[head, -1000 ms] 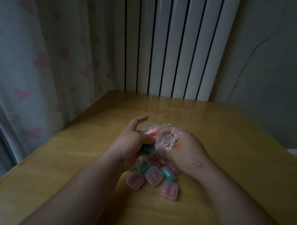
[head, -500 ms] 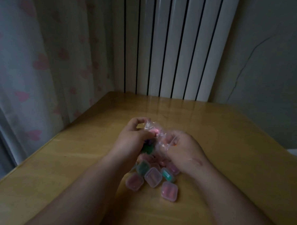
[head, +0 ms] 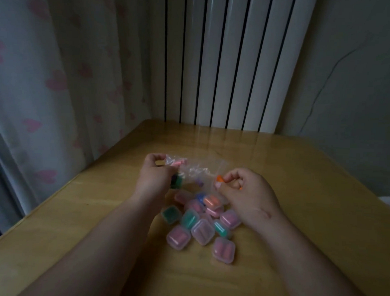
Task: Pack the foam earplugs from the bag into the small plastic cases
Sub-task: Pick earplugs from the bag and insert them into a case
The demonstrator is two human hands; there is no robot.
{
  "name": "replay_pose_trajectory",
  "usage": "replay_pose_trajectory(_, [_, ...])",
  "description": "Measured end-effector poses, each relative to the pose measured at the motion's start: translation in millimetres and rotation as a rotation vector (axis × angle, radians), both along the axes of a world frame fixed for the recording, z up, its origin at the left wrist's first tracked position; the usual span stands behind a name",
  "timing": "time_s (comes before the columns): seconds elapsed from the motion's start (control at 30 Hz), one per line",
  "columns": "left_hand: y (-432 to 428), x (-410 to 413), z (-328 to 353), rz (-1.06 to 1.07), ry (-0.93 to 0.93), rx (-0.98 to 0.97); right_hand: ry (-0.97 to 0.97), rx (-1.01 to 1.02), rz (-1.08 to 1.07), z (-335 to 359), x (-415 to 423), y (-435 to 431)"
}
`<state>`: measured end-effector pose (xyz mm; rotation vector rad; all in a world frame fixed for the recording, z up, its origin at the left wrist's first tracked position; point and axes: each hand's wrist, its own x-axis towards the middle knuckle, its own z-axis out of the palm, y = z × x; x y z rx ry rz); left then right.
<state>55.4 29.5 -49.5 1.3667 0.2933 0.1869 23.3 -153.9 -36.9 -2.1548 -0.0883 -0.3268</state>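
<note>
Earplugs [head: 177, 163] in clear bag [head: 195, 170], more in cases [head: 202, 231].

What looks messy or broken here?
The small cases lie in a jumbled heap on the table, some tilted on others. A thin crack-like line runs up the wall on the right, and the right hand bears a scratch near the wrist. Nothing looks spilled.
</note>
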Motion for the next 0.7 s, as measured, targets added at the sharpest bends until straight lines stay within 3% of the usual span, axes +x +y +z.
replay_pose_trajectory(0.33, [4,9,-16,0.204,0.019,0.754,0.039,-0.109,-0.013,4,-6,-8])
replay_pose_trajectory(0.43, [1,-2,-5,0.289,-0.121,0.810,0.060,-0.034,0.025,8,-7,-11])
replay_pose_trajectory(0.7, [-28,-31,11,-0.209,-0.604,0.830,0.126,0.156,0.090,7,-7,-14])
